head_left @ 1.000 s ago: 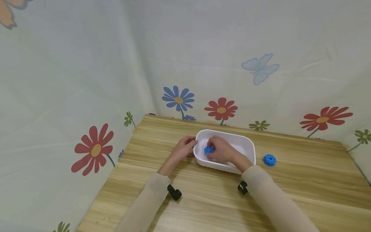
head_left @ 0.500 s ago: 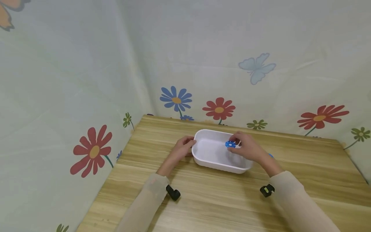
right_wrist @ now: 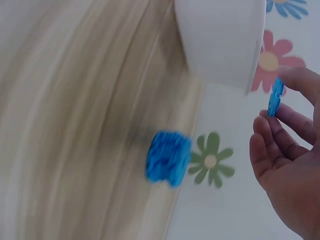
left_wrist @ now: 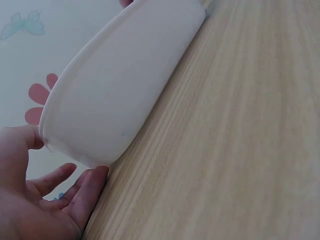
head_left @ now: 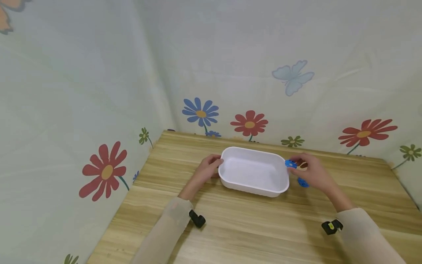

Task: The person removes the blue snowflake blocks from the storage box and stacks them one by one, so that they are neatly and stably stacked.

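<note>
A white plastic tub (head_left: 254,172) with a rounded rim rests on the table. My left hand (head_left: 210,167) holds its left end, thumb at the rim and fingers against the outer wall; in the left wrist view this left hand (left_wrist: 55,192) has fingertips by the tub's base. Just past the tub's right end, my right hand (head_left: 311,172) pinches a blue notched toy disc (head_left: 291,164) between thumb and fingers. The disc (right_wrist: 275,97) appears edge-on in the right wrist view. Below the right hand stands a stack of blue discs (head_left: 303,182), partly hidden; that stack (right_wrist: 168,158) is blurred there.
The wood-grain table (head_left: 237,227) reaches back to a pale curtain (head_left: 224,55) printed with flowers and a butterfly. Small black devices (head_left: 197,219) sit at both wrists.
My right hand has lifted the blue disc from inside the tub and carried it right, past the tub's right end, near the stack. The left hand stays at the tub.
</note>
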A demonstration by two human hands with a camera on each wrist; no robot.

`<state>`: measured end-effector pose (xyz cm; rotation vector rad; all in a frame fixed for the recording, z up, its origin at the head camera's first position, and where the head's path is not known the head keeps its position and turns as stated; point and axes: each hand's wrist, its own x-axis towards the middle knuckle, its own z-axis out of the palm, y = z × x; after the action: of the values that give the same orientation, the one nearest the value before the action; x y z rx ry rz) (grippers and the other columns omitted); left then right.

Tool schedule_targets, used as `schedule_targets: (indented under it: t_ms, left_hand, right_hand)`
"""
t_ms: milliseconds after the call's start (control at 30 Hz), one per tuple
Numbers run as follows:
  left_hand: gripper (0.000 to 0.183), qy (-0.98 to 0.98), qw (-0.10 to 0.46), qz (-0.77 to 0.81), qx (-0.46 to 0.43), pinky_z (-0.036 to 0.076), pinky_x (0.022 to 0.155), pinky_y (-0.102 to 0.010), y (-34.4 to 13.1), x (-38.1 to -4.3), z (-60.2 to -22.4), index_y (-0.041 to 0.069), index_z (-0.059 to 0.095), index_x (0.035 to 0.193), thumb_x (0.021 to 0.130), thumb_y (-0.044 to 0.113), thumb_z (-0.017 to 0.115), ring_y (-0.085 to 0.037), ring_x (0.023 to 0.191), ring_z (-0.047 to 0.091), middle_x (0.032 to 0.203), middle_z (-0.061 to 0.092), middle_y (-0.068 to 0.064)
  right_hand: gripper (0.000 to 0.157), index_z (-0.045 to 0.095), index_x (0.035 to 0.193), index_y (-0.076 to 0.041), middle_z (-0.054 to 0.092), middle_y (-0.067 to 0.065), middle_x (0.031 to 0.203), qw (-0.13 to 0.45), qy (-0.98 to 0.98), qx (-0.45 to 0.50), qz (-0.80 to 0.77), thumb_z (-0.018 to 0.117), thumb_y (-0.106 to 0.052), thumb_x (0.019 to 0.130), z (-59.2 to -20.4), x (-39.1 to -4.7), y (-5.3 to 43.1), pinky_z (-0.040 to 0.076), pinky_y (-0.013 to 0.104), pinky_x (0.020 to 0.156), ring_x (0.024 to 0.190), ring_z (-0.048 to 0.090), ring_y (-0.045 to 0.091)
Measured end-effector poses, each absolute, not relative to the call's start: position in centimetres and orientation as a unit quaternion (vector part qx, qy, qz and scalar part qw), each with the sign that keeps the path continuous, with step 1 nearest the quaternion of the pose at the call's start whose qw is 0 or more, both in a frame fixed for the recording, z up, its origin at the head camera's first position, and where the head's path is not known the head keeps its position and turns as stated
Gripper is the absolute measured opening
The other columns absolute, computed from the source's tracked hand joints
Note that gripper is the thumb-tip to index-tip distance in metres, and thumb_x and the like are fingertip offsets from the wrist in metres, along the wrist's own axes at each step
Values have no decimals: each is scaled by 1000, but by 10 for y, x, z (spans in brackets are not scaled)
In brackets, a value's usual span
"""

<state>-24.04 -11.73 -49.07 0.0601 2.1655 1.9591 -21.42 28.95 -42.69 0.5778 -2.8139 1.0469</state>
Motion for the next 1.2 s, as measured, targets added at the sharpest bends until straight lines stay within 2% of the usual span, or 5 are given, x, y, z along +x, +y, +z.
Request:
schedule_targets:
  t_ms: [167, 267, 633, 933, 1200]
  left_hand:
    - [46, 736, 107, 668, 21, 63, 90, -37, -117, -241, -493, 5, 59, 144, 108, 34, 62, -28, 120, 63, 135, 62, -15]
    - [46, 735, 108, 669, 24, 63, 90, -37, -118, -242, -493, 4, 59, 144, 108, 33, 61, -28, 120, 64, 135, 62, -16]
    - [45, 736, 107, 669, 20, 63, 90, -37, -118, -243, -493, 5, 60, 143, 108, 33, 61, -28, 119, 64, 134, 62, -16]
    - [45, 734, 110, 670, 16, 63, 88, -37, -118, -241, -490, 5, 60, 142, 107, 34, 62, -27, 117, 64, 132, 63, -15]
    - [47, 740, 114, 663, 16, 63, 90, -37, -118, -241, -491, 6, 59, 143, 107, 36, 62, -27, 119, 64, 135, 62, -14]
  right_hand:
    - [41, 67, 128, 7, 68, 19, 116, 41, -926, 165, 336, 78, -19, 98, -430, -207, 308, 55, 24, 81, 102, 63, 33]
    - [42, 66, 127, 9, 68, 20, 115, 40, -928, 165, 331, 80, -15, 97, -434, -203, 316, 57, 25, 79, 100, 63, 34]
    - [38, 69, 120, 8, 64, 18, 110, 26, -941, 146, 304, 82, -18, 95, -455, -197, 333, 59, 40, 79, 99, 62, 34]
    - [38, 69, 120, 8, 61, 19, 110, 15, -945, 139, 295, 83, -15, 93, -465, -198, 338, 56, 32, 76, 97, 64, 35]
    - [41, 66, 123, 8, 63, 21, 113, 0, -946, 135, 296, 82, -17, 94, -469, -199, 340, 58, 38, 79, 100, 64, 36]
